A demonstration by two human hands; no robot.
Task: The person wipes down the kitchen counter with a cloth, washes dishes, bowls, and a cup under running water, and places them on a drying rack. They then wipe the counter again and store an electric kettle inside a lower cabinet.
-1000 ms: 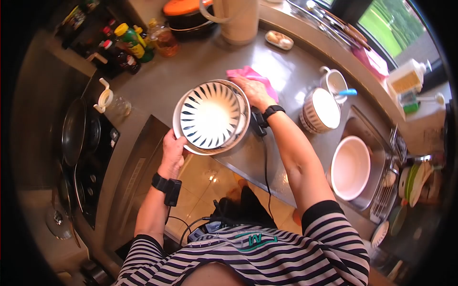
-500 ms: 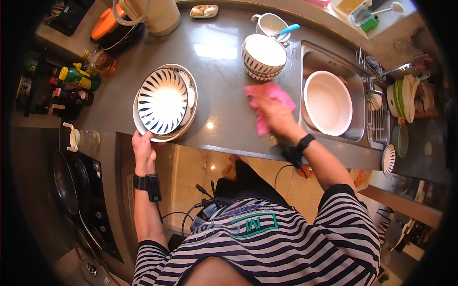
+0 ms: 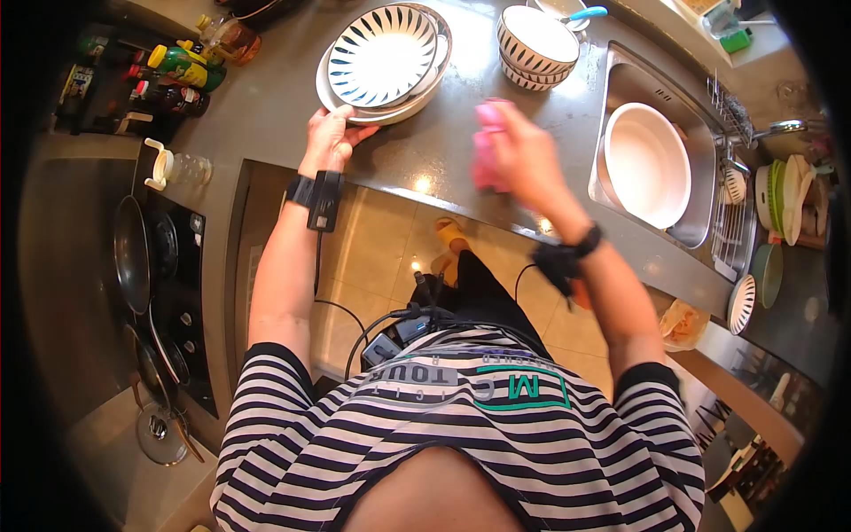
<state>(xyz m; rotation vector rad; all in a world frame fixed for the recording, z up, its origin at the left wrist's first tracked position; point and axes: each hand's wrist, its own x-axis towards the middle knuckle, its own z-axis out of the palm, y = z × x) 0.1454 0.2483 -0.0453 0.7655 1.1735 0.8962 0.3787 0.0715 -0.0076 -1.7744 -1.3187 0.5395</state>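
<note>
Both hands were busy at the grey countertop point(image 3: 275, 89): the right hand point(image 3: 532, 164) was closed around a pink cloth point(image 3: 487, 161), and the left hand point(image 3: 328, 144) gripped the near left rim of some nested dishes point(image 3: 412, 107), thumb on top and fingers underneath. Bright pink and bunched into creases, the cloth poked out at the far and left sides of the fist. Blur softened its outline, so its weave could not be made out, nor whether it touched the counter. It was over the near part of the countertop, right of the nested dishes and left of the steel sink point(image 3: 628, 78).

Uppermost among the nested dishes sat a round patterned dish point(image 3: 383, 55), ringed with dark teardrop strokes pointing in toward a plain, glossy white centre. Pale rims showed below it at the left and right, and the outer rim on the right looked brownish; how many pieces were stacked could not be told.

Farther back, just left of the sink, stood stacked striped bowls point(image 3: 536, 43), with a pale cup point(image 3: 560, 8) and a blue handle point(image 3: 589, 12) behind them. A white basin point(image 3: 647, 167) stood in the sink. Toward the left were a glass jar point(image 3: 189, 168) and, farther away, a yellow-capped green bottle point(image 3: 188, 69).
</note>
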